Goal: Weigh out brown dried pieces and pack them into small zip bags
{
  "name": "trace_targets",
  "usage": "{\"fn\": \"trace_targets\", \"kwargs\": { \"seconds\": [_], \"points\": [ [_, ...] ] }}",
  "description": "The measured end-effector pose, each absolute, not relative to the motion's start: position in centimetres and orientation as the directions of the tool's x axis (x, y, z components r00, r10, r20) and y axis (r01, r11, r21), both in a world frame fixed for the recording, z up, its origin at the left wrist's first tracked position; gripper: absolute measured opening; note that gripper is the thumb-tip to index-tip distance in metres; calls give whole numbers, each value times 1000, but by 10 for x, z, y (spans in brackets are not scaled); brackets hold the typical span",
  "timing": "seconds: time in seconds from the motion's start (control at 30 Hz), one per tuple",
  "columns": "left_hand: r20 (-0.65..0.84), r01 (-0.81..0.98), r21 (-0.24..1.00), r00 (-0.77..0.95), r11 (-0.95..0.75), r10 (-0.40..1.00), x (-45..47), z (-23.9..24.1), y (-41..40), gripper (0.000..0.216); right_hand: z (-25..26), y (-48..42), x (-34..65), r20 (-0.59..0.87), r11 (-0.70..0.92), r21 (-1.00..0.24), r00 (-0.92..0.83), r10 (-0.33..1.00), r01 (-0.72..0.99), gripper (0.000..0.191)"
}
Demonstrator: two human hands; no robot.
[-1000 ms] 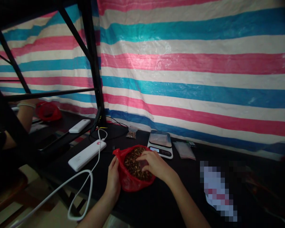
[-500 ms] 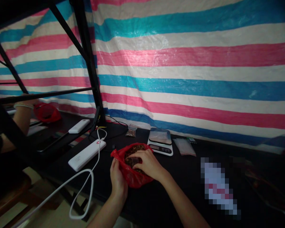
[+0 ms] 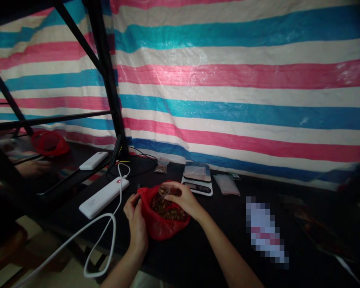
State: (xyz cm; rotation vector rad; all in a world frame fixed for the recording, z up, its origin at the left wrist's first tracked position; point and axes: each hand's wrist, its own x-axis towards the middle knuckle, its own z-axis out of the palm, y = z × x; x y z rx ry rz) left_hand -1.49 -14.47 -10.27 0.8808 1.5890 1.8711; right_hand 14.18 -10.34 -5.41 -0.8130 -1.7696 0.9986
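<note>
Red bag point(image 3: 165, 231), open, beneath right hand point(image 3: 184, 198)

Red bag point(image 3: 166, 229); striped sheet point(image 3: 243, 96) (pink-blue-white).

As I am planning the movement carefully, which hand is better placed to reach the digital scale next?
Likely the right hand: it holds a small clear cup and is nearer the digital scale. The left hand is at the red plastic bag's left side.

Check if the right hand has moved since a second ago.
Yes. Judged against the scale, the right hand now sits higher in the picture and farther left.
</note>
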Motion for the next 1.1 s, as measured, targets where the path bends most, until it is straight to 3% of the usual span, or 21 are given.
{"fn": "trace_targets", "kwargs": {
  "seconds": [0.2, 0.3, 0.47, 0.6, 0.7, 0.77, 0.9, 1.0, 1.1],
  "points": [
    [576, 333, 800, -660, -499, 483, -4, -60, -162, 31, -45, -92, 160, 388, 371, -921, -226, 894, -114, 37],
    [713, 427, 697, -497, -576, 494, 19, -25, -161, 29, -42, -85, 176, 398, 384, -913, -99, 912, -136, 39],
    [801, 524, 566, -165, -637, 576, 58, 7, -101, 25, -41, -73, 211, 374, 395, -888, 128, 918, -235, 47],
    [753, 558, 435, 206, -707, 625, 84, -3, -30, 27, -46, -65, 234, 322, 409, -813, 266, 909, -414, 46],
    [563, 565, 309, 540, -765, 626, 99, -22, 6, 49, -52, -60, 243, 294, 429, -739, 325, 899, -518, 41],
    [406, 588, 264, 651, -765, 641, 107, -34, 18, 63, -55, -57, 246, 278, 430, -709, 339, 899, -559, 36],
    [241, 631, 227, 701, -742, 671, 117, -48, 26, 65, -56, -54, 248, 267, 422, -713, 340, 902, -560, 35],
    [287, 623, 259, 680, -738, 674, 120, -50, 29, 54, -56, -53, 248, 248, 423, -728, 368, 896, -540, 41],
    [361, 576, 374, 632, -727, 686, 118, -50, 31, 51, -56, -51, 248, 243, 428, -747, 391, 888, -508, 42]
  ]
}}
